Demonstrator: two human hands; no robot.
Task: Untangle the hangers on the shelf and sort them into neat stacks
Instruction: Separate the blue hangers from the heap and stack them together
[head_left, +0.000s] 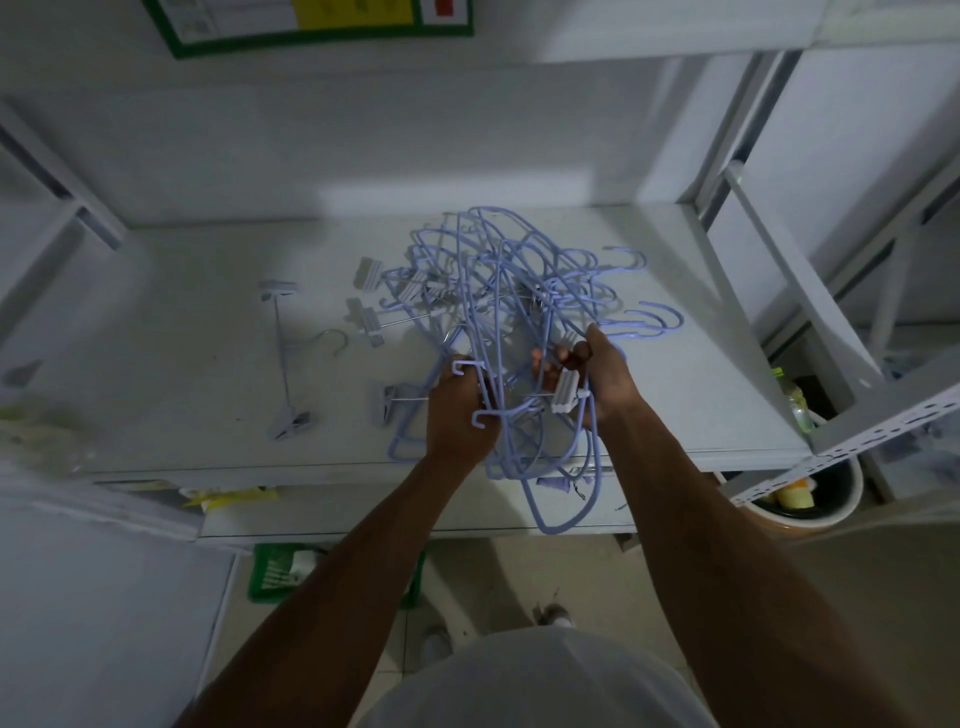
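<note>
A tangled bundle of light blue hangers (519, 291) lies on the white shelf (208, 322), part of it lifted and hanging over the front edge. My left hand (460, 410) grips the lower bars of the bundle on its left side. My right hand (602, 379) grips it on the right, next to a white clip. One clip hanger (283, 353) lies apart on the shelf to the left. Other clip hangers (369, 317) stick out of the tangle's left side.
The shelf's metal posts (810, 291) stand at the right and left. A bucket (810, 499) with items sits low at the right. A green crate (291, 571) is on the floor under the shelf. A poster (311, 21) hangs on the back wall.
</note>
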